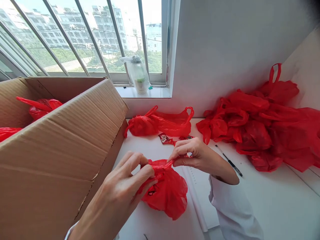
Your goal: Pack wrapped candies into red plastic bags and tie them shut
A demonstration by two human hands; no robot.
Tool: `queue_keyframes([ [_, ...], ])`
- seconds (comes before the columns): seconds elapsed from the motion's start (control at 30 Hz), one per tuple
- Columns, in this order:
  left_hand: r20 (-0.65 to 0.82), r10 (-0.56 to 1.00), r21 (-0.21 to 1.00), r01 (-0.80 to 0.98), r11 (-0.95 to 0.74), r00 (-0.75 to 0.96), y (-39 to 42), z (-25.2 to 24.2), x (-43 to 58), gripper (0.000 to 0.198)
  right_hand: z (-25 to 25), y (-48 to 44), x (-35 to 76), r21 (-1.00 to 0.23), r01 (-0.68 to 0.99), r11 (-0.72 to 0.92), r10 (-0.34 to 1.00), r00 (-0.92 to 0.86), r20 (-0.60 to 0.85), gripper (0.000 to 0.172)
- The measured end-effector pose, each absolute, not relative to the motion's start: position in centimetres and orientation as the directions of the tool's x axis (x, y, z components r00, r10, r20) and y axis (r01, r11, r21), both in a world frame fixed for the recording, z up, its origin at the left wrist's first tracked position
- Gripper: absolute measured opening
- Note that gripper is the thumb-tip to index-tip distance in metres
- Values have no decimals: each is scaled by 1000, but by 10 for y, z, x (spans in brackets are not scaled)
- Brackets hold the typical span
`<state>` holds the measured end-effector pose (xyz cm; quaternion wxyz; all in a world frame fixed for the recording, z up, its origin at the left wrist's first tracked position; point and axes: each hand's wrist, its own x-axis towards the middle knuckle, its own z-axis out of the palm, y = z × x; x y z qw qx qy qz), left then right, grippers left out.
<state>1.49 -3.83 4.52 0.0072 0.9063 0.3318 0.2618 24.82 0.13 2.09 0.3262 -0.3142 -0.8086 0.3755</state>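
Leftward, a big brown corrugated cardboard box (62,140) stands open on the white counter (275,206) below a bright window. A heap of red plastic bags (262,133) lies by the right wall. Between them sits the small stuffed red thin-plastic bag (167,196), likely soft, light and slippery, best pinched at its gathered neck. The left hand (125,186) clamps that neck; the right hand (192,153) pinches its handle strip.
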Motion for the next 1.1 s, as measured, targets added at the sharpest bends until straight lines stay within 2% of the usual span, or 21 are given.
queue_keyframes([
  [0.07, 378, 600, 238, 553, -799, 705, -43, 49, 11, 21, 20, 2, 257, -815, 288, 503, 741, -629, 235, 17],
  [0.13, 205, 625, 348, 541, -766, 753, -49, 47, 4, 25, 15, 6, 265, -810, 333, 482, 738, -654, 170, 17],
  [0.2, 37, 672, 441, 591, -675, 740, -55, 40, -7, 21, 5, 14, 274, -807, 391, 443, 750, -655, 94, 18],
  [0.27, -57, 724, 484, 654, -582, 687, -60, 29, -17, 17, -8, 25, 284, -817, 451, 359, 793, -610, 12, 19],
  [0.4, -110, 789, 492, 723, -484, 604, -65, 15, -21, 17, -36, 46, 296, -826, 545, 144, 847, -500, -182, 19],
  [0.5, -202, 814, 378, 810, -448, 544, -67, 16, -11, 21, -46, 51, 295, -796, 593, 122, 841, -488, -235, 16],
  [0.6, -256, 828, 283, 858, -429, 499, -72, 18, -7, 20, -37, 46, 292, -753, 643, 143, 866, -450, -220, 16],
  [0.7, -178, 823, 341, 818, -463, 540, -76, 14, -12, 17, -12, 30, 288, -668, 689, 282, 912, -409, -37, 27],
  [0.8, -124, 808, 403, 773, -490, 576, -75, 13, -17, 23, 9, 6, 272, -603, 666, 440, 878, -459, 135, 35],
  [0.9, -90, 813, 421, 762, -492, 575, -72, 21, -13, 22, 3, -24, 238, -560, 641, 525, 810, -578, 99, 55],
  [0.97, -112, 813, 403, 774, -488, 571, -71, 30, -8, 20, -17, -42, 212, -463, 695, 551, 797, -602, 45, 79],
  [1.0, -128, 811, 386, 782, -489, 571, -71, 34, -5, 20, -28, -49, 200, -392, 717, 576, 791, -610, 47, 82],
  [1.03, -143, 806, 370, 787, -495, 574, -71, 37, -4, 20, -38, -54, 190, -324, 736, 594, 789, -612, 56, 73],
  [1.1, -157, 789, 346, 781, -520, 594, -71, 39, -4, 23, -51, -55, 177, -246, 743, 623, 777, -625, 77, 40],
])
